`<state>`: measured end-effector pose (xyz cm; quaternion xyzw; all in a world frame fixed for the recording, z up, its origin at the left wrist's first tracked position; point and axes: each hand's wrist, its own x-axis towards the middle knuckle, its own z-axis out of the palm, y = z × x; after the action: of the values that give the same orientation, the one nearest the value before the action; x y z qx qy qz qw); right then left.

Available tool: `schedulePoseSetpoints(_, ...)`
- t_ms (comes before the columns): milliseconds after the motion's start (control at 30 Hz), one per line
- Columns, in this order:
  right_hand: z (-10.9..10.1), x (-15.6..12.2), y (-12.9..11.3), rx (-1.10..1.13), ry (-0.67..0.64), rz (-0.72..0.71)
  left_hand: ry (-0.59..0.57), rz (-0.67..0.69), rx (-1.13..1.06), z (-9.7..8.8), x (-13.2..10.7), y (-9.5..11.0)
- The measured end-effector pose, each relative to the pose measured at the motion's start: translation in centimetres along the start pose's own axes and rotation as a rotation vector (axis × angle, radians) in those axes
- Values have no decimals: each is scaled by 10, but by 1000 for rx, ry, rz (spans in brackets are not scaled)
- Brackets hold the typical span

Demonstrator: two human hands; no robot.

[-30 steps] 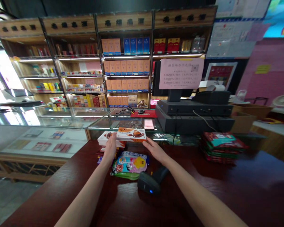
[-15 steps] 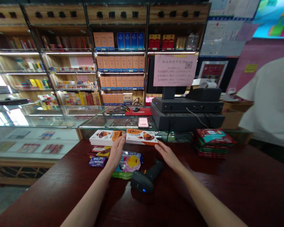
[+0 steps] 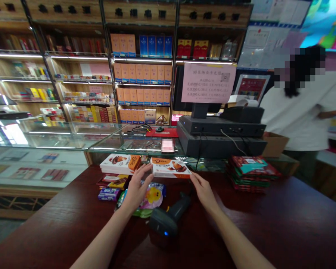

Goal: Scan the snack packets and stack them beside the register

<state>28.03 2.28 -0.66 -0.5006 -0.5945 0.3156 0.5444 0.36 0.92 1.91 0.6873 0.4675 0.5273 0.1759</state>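
A white and orange Dove chocolate box (image 3: 170,169) is held between my two hands at the far side of the dark wooden counter. My left hand (image 3: 137,186) grips its left end, and my right hand (image 3: 203,190) has fingers closed at its right corner. Left of it lie similar white chocolate boxes (image 3: 114,164), stacked. Below them are chocolate bars (image 3: 119,182), purple packs (image 3: 109,194) and a candy bag with a yellow duck (image 3: 154,196), partly hidden by my left hand. Nearer to me rests a black barcode scanner (image 3: 164,222) with a blue light.
Red and green packets (image 3: 252,173) are stacked on the counter's right. Beyond stand a glass display case (image 3: 100,144), a cash register (image 3: 221,129) with a pink notice (image 3: 207,83), and shelves of boxes. A person in white (image 3: 305,116) stands behind at right.
The held box has come slightly nearer and to the right, along with my hands. The view has shifted a little, and more of the person at the right now shows.
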Motion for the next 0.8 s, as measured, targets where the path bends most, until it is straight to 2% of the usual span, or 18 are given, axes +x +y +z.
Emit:
schedulePoseSetpoints(200,-6,-5,-2,-57,-2,-67,-46,61,69,-3,-6,-1)
schedulePoseSetpoints(367,-7,-9,2,-156,49,-153,-66,121,142,-4,-7,-10)
schedulePoseSetpoints(533,-4,-10,12,-217,60,-308,-36,206,308,-5,-8,-22)
schedulePoseSetpoints(800,-5,-9,17,-359,103,-492,67,325,572,-6,-8,-23)
